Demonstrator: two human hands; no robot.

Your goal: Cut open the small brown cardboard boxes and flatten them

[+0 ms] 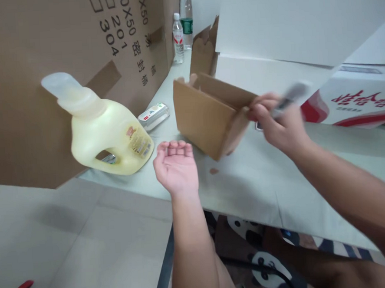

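A small brown cardboard box (pixel 200 117) is tilted on the table, its top open and one tall flap raised at the back. My right hand (pixel 277 121) pinches the box's right upper corner. A blurred grey, pen-like object (pixel 289 100) also lies in that hand, pointing up to the right; its kind is unclear. Left of the box, my left hand (pixel 178 165) is palm up with fingers slightly curled, holding nothing and apart from the box. Beside it stands a pale yellow jug (pixel 113 131) with a handle opening and a whitish cap.
A large printed carton (pixel 75 47) fills the left side. Behind the jug lies a small white-topped pack (pixel 154 116). Two plastic bottles (pixel 179 40) stand at the back. A white-and-red box (pixel 362 94) is at right. The pale-covered table (pixel 247 192) ends above my lap.
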